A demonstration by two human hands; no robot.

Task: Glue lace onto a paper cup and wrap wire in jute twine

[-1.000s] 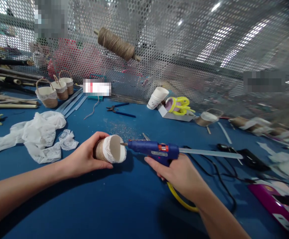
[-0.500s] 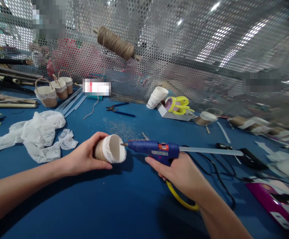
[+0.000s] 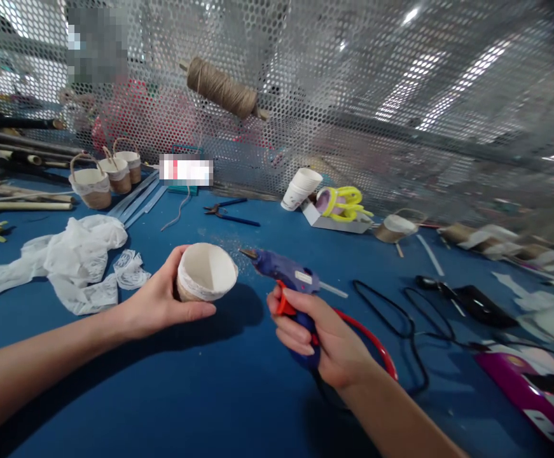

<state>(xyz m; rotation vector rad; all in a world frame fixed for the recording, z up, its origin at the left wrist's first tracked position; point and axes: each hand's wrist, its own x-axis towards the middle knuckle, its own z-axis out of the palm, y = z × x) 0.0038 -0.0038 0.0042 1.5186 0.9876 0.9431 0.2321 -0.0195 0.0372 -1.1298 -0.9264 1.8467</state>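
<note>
The small cup [image 3: 207,270] is cream-white and smooth inside, with white lace [image 3: 200,291] around its rim and brown twine [image 3: 184,293] wrapped on the wall below. It is held with its mouth upward, tilted a little toward the viewer. Right of the cup and apart from it, the blue glue gun [image 3: 286,270] is held aslant, its metal nozzle [image 3: 247,253] angled up just beside the cup's rim. An orange-red trigger [image 3: 285,301] shows underneath; a translucent glue stick [image 3: 334,290] juts from the rear, farther right of the cup.
</note>
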